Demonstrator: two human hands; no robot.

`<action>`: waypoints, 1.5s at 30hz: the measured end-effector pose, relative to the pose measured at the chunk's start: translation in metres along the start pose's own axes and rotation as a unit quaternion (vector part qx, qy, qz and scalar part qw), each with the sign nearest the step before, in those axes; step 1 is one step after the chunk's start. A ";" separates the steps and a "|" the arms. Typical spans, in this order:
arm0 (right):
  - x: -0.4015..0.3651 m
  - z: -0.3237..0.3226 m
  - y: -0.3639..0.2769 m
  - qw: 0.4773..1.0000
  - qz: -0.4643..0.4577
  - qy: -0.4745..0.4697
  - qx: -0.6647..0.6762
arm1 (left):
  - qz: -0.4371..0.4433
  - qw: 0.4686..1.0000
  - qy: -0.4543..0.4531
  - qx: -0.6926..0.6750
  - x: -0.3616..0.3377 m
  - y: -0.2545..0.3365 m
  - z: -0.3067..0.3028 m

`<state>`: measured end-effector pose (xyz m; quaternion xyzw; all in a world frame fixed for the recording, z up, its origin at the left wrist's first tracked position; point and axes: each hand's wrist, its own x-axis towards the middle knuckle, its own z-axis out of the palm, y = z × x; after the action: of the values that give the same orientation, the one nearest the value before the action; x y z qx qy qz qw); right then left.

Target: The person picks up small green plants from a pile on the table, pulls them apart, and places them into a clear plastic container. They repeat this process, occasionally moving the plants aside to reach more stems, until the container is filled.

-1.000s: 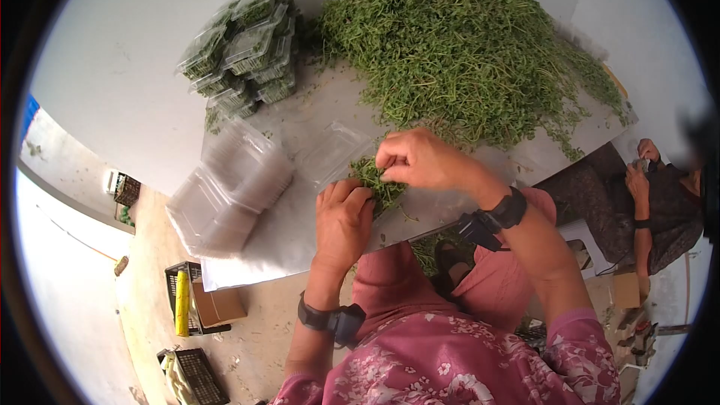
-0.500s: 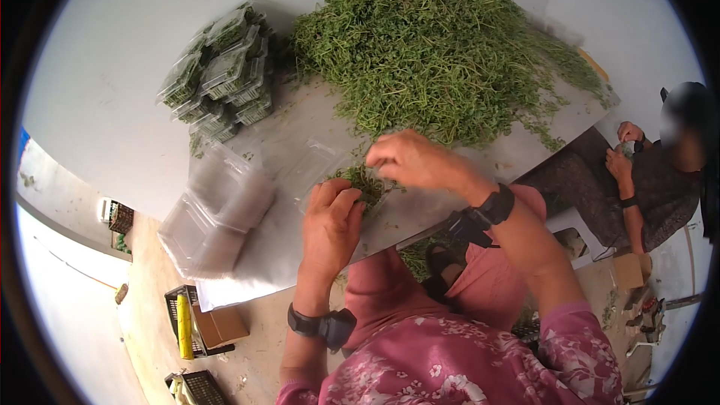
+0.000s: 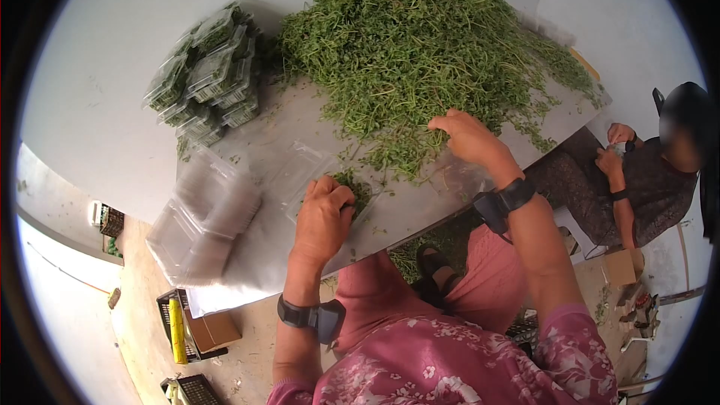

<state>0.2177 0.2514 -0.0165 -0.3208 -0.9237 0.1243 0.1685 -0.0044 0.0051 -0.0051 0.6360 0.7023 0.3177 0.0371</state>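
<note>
My left hand [image 3: 322, 219] rests on an open clear plastic clamshell box [image 3: 300, 172] lying on the table, with its fingers curled onto the leafy greens [image 3: 360, 193] inside. The fingers hide part of the box and greens. At the front of a large heap of leafy green sprigs [image 3: 420, 45], my right hand [image 3: 474, 139] has its fingers stretched toward the stems. No bunch shows in it. Some loose sprigs [image 3: 401, 154] spill from the heap between the two hands.
Filled clamshell boxes [image 3: 214, 71] are stacked at the back left. Nested clear boxes [image 3: 199, 217] stand at the table's left front edge. On the floor are a black crate [image 3: 169, 322] and a cardboard box [image 3: 212, 330]. Another person [image 3: 637, 180] sits at the right, holding something small.
My right hand has moved away from the box, to the right, and reached the front of the heap. My left hand stays at the box. The view has shifted slightly.
</note>
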 end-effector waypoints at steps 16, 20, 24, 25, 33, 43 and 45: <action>0.019 -0.014 -0.026 0.965 -0.054 0.111 0.232 | 0.024 0.999 0.043 -0.023 -0.014 0.007 -0.004; 0.023 -0.015 -0.051 0.960 -0.089 0.083 0.251 | 0.022 0.994 0.090 -0.060 -0.019 0.014 -0.007; 0.022 -0.021 -0.091 0.942 -0.108 0.037 0.315 | 0.026 0.983 0.183 -0.003 -0.023 0.021 -0.020; 0.023 -0.019 -0.100 0.936 -0.109 0.027 0.334 | 0.016 0.978 0.208 0.007 -0.025 0.021 -0.023; 0.026 0.002 -0.133 0.911 -0.195 -0.016 0.363 | 0.024 0.962 0.251 0.101 -0.029 0.024 -0.019; 0.011 0.031 -0.097 0.976 -0.118 -0.171 0.063 | 0.024 0.989 -0.003 0.146 -0.041 0.018 0.008; 0.012 0.027 -0.103 0.975 -0.120 -0.185 0.033 | 0.023 0.989 -0.006 0.149 -0.043 0.019 0.008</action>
<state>0.1422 0.1769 -0.0033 -0.1729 -0.9662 0.1905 0.0186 0.0237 -0.0316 -0.0171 0.6523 0.7267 0.2064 -0.0612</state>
